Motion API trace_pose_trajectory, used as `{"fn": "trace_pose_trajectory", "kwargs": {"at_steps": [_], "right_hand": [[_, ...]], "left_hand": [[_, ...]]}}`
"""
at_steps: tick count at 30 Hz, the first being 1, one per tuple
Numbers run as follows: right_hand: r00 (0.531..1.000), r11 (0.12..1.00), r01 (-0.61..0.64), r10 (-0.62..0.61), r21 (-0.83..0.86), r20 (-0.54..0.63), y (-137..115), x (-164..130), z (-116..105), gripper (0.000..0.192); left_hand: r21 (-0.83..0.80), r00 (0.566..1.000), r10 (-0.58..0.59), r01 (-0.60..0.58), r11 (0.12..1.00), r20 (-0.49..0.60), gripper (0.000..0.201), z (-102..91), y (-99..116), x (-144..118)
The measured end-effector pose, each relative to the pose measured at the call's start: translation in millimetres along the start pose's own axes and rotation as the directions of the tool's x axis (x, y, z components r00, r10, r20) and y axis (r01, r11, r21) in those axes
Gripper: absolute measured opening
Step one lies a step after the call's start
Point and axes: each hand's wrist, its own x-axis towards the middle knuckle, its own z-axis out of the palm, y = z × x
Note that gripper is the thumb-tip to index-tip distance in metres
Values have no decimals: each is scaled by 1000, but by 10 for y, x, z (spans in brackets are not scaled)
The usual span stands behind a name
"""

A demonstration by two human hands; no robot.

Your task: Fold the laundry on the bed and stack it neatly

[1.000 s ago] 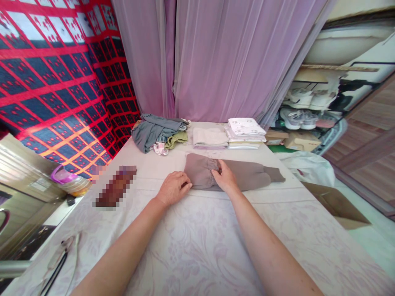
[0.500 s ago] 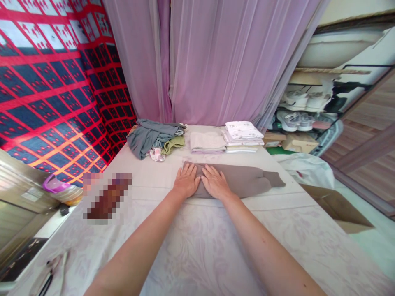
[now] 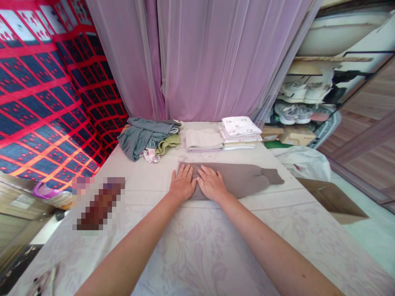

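Left hand and right hand lie side by side on the brown trousers. Fingers are extended flat, gripping nothing. The trousers rest on the bed.

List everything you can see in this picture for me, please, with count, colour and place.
trousers: one, taupe, folded lengthwise, mid-bed.
loose clothes: one heap, grey, green, white, far left of bed.
folded cloth: one pile, cream, far middle.
printed stack: one, white, right of the cream pile.
bed cover: one, pale floral.
curtain: mauve, behind bed.
blanket: red and blue, left wall.
cardboard box: one, brown, floor right.
shoes: several pairs, pale, rack at right.
left hand: flat on the trousers' left end.
right hand: flat on the trousers, beside it.
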Motion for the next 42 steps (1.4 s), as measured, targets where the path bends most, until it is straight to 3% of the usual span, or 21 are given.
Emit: {"fn": "trace_pose_trajectory", "kwargs": {"at_steps": [2, 4, 7, 11, 14, 17, 20, 26, 29, 35, 39, 42], "right_hand": [[1000, 1000, -8, 8, 16, 11, 6, -4, -9, 50], [1000, 999, -21, 20, 43, 23, 28, 6, -17, 51], [997, 995, -39, 33, 94, 66, 67, 52, -30, 50], [998, 990, -39, 31, 138, 61, 87, 83, -51, 49], [988, 991, 29, -8, 134, -152, 89, -15, -73, 45], [916, 964, 261, -231, 49, -329, 124, -208, -89, 42], [857, 902, 430, -422, -42, -297, 183, -368, -73, 43], [858, 904, 418, -425, -88, -288, 194, -369, 3, 35], [855, 903, 419, -427, -94, -292, 182, -351, 27, 34], [860, 903, 413, -428, -115, -278, 206, -424, 104, 34], [865, 902, 402, -431, -157, -258, 189, -472, 137, 36], [881, 896, 394, -432, -206, -194, 178, -482, 135, 42]], "left_hand": [[-47, 988, 43, -37, 998, 145, 58, -107, -102, 35], [-170, 974, 113, -80, 982, 196, 58, -204, -271, 23], [-351, 990, 141, -127, 928, 16, 59, -275, -555, -155], [-331, 964, 210, -255, 909, -163, 45, -237, -735, -547], [-225, 934, 235, -299, 927, -271, 32, -175, -683, -718], [-189, 921, 192, -266, 945, -340, 26, -118, -575, -738], [-230, 927, 119, -210, 950, -356, 25, -77, -472, -707], [-151, 952, -27, -21, 988, -306, 32, -46, -295, -688], [-174, 964, -54, 8, 985, -260, 36, -51, -295, -669], [-207, 985, 50, -85, 975, -167, 47, -65, -442, -631], [-161, 969, 158, -189, 969, -191, 52, -26, -520, -644], [-34, 947, 251, -263, 964, -202, 46, -11, -551, -682]]}}
